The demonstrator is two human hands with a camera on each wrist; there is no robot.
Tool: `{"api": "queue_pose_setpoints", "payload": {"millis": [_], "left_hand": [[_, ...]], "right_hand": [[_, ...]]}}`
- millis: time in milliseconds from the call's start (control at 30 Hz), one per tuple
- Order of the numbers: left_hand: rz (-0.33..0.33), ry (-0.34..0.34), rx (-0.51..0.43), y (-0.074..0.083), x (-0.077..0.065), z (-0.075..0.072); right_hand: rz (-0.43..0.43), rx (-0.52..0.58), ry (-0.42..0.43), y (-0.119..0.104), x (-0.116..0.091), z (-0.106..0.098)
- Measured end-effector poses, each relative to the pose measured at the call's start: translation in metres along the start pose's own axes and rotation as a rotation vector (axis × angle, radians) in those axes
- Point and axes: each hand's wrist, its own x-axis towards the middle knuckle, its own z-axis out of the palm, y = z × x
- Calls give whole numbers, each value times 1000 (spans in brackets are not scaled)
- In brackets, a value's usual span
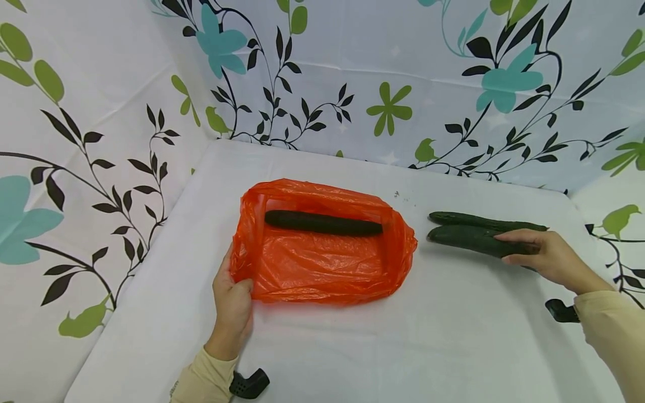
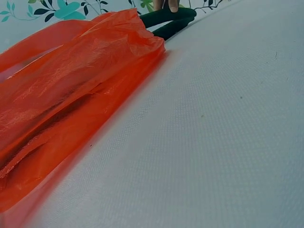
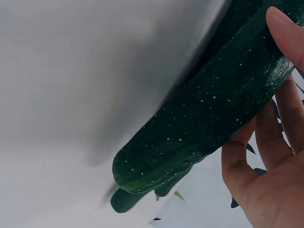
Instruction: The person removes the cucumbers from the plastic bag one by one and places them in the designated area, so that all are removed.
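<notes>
one cucumber point(image 1: 466, 239), its right end partly masked by the right hand point(image 1: 546, 257) gripping it, is near the white table point(image 1: 403, 347)'s right edge, long axis roughly parallel to the far edge, left end toward the orange bag point(image 1: 322, 266). the left hand point(image 1: 232, 302) pinches that bag's left side, fingers hidden behind plastic.

Left sleeve point(image 1: 209, 376): pale beige-yellow; small grey marking point(image 1: 174, 387), unreadable | right sleeve point(image 1: 612, 336): same colour | left wrist unit point(image 1: 250, 384): black, bent | right wrist unit point(image 1: 561, 311): black, rounded end

Beyond the red bag point(image 2: 90, 80), the right hand point(image 2: 174, 4) seems to grip the upper of two green cucumbers point(image 2: 156, 18).
</notes>
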Motion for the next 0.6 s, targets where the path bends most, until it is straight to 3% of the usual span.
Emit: {"api": "queue_pose_setpoints", "payload": {"millis": [600], "left_hand": [[-12,17,-8,2,-1,2]], "right_hand": [[-72,-172,-11,6,2,15]]}}
